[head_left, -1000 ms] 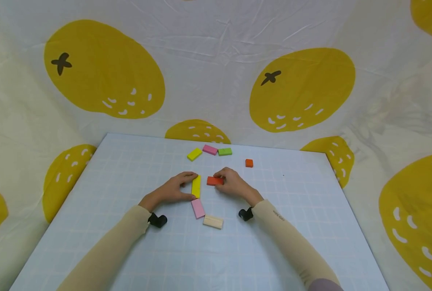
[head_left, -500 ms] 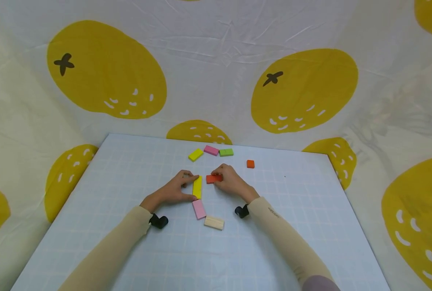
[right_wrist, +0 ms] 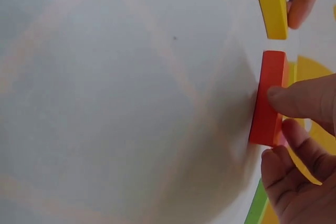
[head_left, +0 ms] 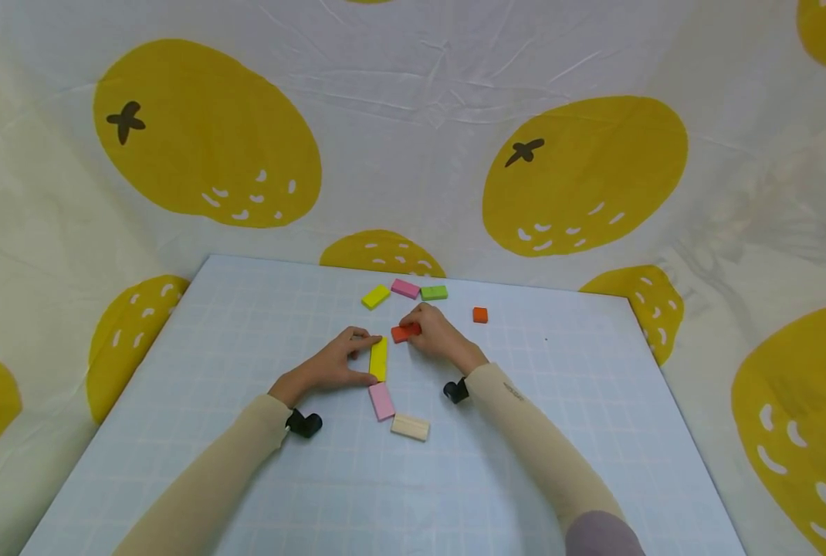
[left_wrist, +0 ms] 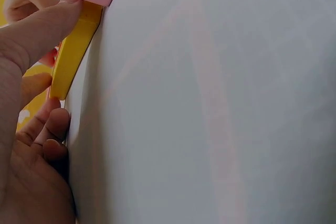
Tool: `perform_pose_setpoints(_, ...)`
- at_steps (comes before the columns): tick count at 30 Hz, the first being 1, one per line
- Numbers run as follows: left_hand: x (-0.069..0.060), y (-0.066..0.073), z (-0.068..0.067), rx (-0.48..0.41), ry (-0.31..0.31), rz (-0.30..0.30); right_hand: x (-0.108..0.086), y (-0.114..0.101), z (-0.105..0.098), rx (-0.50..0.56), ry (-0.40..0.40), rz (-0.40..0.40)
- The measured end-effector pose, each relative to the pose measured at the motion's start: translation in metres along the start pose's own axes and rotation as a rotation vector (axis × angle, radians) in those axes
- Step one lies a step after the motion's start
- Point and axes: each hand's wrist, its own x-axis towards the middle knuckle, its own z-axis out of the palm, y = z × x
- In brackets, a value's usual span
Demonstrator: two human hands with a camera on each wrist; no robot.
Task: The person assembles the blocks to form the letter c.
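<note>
Red block [head_left: 401, 334], pinched, juts leftward from the right grip [head_left: 438, 332].

Passage between long yellow block [head_left: 379, 360] and right sleeve [head_left: 538, 436], red block [right_wrist: 264, 111] beyond.

A tabletop [head_left: 559, 440] under a pale blue cover with a faint light grid bears the blocks. Near its far edge, 3 lie in a short, bent row: yellow [head_left: 375, 297], deep pink [head_left: 405, 289] and green [head_left: 434, 293]. To their right, apart, sits 1 small orange block [head_left: 480, 315]. Closer in, 1 long yellow block [head_left: 379, 360] lies lengthwise, its near end at a pale pink block [head_left: 381, 401]; just beside that, a bare wooden block [head_left: 410, 427] lies crosswise. A dark speck [head_left: 546, 339] marks the right side.
</note>
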Motion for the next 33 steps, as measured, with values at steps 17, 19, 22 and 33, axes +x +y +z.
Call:
perform_pose_setpoints(17, 0.002, -0.004, 0.002, 0.004, -0.004, 0.003, 0.023, -0.002, -0.006, 0.024, -0.021, -0.024)
perform_pose_setpoints(19, 0.002, -0.004, 0.002, 0.006, -0.007, 0.005, 0.024, 0.000, -0.005, 0.031, -0.016, -0.012)
perform_pose_setpoints(22, 0.001, -0.003, 0.001, 0.006, -0.009, 0.004, 0.024, 0.003, -0.002, 0.041, 0.005, 0.012)
perform_pose_setpoints(33, 0.001, -0.005, 0.001, 0.006, -0.004, 0.021, 0.020, 0.006, 0.002, 0.097, 0.043, 0.051)
